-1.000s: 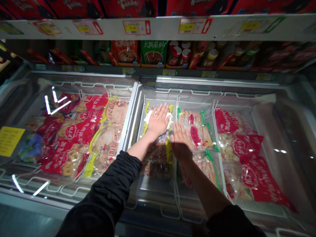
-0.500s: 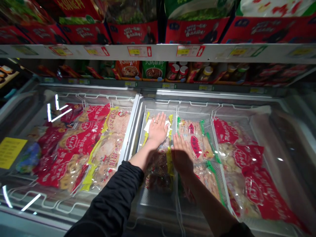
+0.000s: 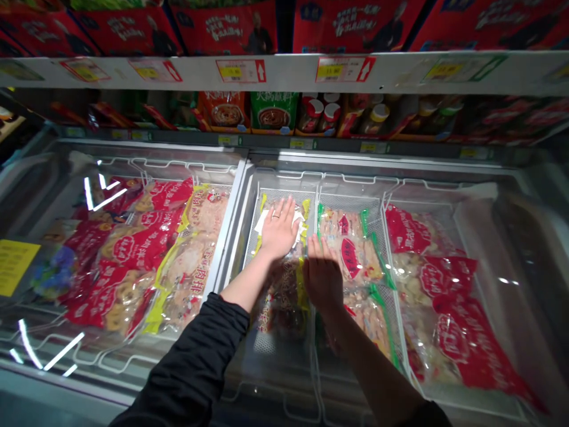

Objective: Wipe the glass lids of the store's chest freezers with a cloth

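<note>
My left hand (image 3: 280, 231) lies flat with its fingers spread on a white cloth or tissue (image 3: 263, 222), whose edges show on both sides of the palm. Beneath both is the clear glass lid (image 3: 275, 379) of a chest freezer. A ring is on one finger. To the right and slightly nearer, my right hand (image 3: 322, 276) is in shadow, its fingers stretched out and seemingly flat on the glass. Below the glass, under and between the hands, lie dark packets with yellow edges (image 3: 284, 290). Packs with green edges (image 3: 358, 261) lie beneath the right hand's far side.
A metal lid frame (image 3: 233, 204) runs left of my left hand. Red bags (image 3: 146, 237) fill the left baskets, with more red bags (image 3: 462, 332) at right. A white shelf edge (image 3: 284, 71) with price tags overhangs the back, above sauce packets and jars (image 3: 320, 112). A yellow notice (image 3: 18, 267) is at far left.
The view has tilted a little downward, so the freezer and shelf appear higher. My left hand stays on the white cloth or tissue; my right hand has shifted slightly left.
</note>
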Available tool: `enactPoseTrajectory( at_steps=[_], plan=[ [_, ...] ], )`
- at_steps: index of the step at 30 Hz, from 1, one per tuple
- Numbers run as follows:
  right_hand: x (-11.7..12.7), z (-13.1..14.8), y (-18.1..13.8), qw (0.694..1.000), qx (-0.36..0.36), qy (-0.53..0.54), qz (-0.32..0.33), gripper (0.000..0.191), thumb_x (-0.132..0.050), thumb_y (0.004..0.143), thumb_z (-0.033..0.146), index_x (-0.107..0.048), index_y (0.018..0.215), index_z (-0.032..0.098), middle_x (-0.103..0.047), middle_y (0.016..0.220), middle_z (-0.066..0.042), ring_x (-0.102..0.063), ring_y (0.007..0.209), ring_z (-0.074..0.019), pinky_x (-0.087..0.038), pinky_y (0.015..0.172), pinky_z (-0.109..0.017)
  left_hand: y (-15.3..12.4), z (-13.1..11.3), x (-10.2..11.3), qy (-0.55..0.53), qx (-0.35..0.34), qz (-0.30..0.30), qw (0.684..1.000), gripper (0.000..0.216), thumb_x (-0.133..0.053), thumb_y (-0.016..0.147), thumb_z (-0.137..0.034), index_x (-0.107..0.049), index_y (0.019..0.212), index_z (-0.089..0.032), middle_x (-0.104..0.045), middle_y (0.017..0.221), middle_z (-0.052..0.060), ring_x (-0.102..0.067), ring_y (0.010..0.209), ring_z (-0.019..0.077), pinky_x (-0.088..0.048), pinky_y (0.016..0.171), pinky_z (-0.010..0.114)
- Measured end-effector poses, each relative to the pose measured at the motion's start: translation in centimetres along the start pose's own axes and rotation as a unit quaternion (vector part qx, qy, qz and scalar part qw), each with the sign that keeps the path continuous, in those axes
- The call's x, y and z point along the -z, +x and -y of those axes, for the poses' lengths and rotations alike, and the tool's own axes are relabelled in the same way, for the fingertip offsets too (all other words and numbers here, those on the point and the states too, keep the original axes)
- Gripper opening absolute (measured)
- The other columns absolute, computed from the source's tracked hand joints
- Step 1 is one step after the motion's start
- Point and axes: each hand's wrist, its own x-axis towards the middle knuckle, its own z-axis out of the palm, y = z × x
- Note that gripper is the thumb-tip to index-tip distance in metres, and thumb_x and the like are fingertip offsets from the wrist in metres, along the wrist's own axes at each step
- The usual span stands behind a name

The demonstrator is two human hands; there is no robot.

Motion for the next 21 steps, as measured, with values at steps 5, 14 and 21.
enactPoseTrajectory(
  at_steps=[5, 14, 21],
  plan=[
    [0.4, 0.2, -0.1, 1.000, 0.001, 0.000, 0.000, 0.067, -0.038, 0.110, 0.016, -0.024, 0.176, 0.012, -0.047, 0.172, -0.019, -0.042, 0.161, -0.0346, -0.039, 0.129, -0.059, 1.9, -1.1, 0.4, 0.007, -0.050, 0.033, 0.998, 0.068, -0.018, 0.113, -0.043, -0.023, 0.176, -0.017, -0.018, 0.184, -0.001, -0.014, 0.172, 0.0188, -0.013, 0.141, 0.041],
    [0.4, 0.3, 0.5, 0.999, -0.019, 0.022, 0.031, 0.071, -0.042, 0.107, 0.019, -0.025, 0.176, 0.012, -0.042, 0.175, -0.017, -0.044, 0.160, -0.0369, -0.037, 0.130, -0.062, 1.0, -1.4, -0.1, -0.008, 0.030, -0.014, 0.999, 0.069, -0.021, 0.113, -0.039, -0.021, 0.176, -0.014, -0.019, 0.185, 0.004, -0.013, 0.172, 0.0223, -0.012, 0.141, 0.043],
    [-0.5, 0.2, 0.5, 0.998, -0.045, 0.032, 0.008, 0.059, -0.038, 0.109, 0.021, -0.049, 0.166, 0.007, -0.045, 0.173, -0.014, -0.041, 0.163, -0.0313, -0.036, 0.134, -0.055, -2.0, -1.2, -0.2, -0.008, -0.048, 0.013, 0.999, 0.069, -0.022, 0.113, -0.042, -0.025, 0.175, -0.013, -0.020, 0.185, 0.004, -0.017, 0.172, 0.0230, -0.012, 0.141, 0.045]
  ],
)
